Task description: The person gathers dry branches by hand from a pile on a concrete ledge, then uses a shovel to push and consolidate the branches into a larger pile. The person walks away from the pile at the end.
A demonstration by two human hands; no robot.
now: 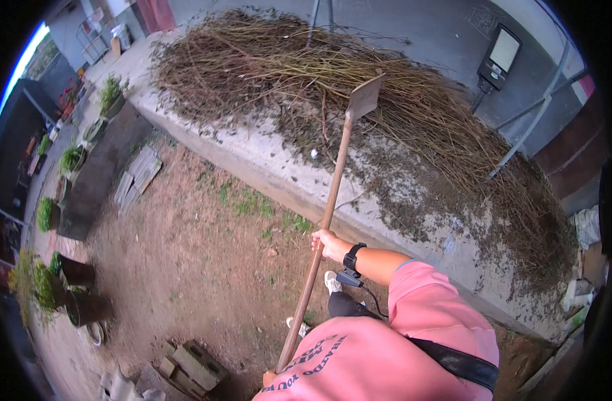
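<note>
My right hand (327,243), with a black band on its wrist, grips the middle of a long wooden handle (337,175). Lower down, near the picture's bottom edge, my left hand (269,377) is around the handle's rear part, partly hidden by the pink shirt. At the far end is a flat, squarish metal blade (365,97); whether it is a hoe's or a shovel's, I cannot tell. The blade appears in front of a long heap of dry brushwood (286,65) on a raised concrete ledge (256,145). Dark plant crumbs (401,200) lie scattered below the heap.
The ledge's edge runs diagonally beside bare earth (185,260). Metal poles (529,123) and a lamp panel (502,52) stand by the wall. Potted plants (85,306) line the left. Flat slabs (138,175) lie on the ground, and blocks (193,368) sit at lower left.
</note>
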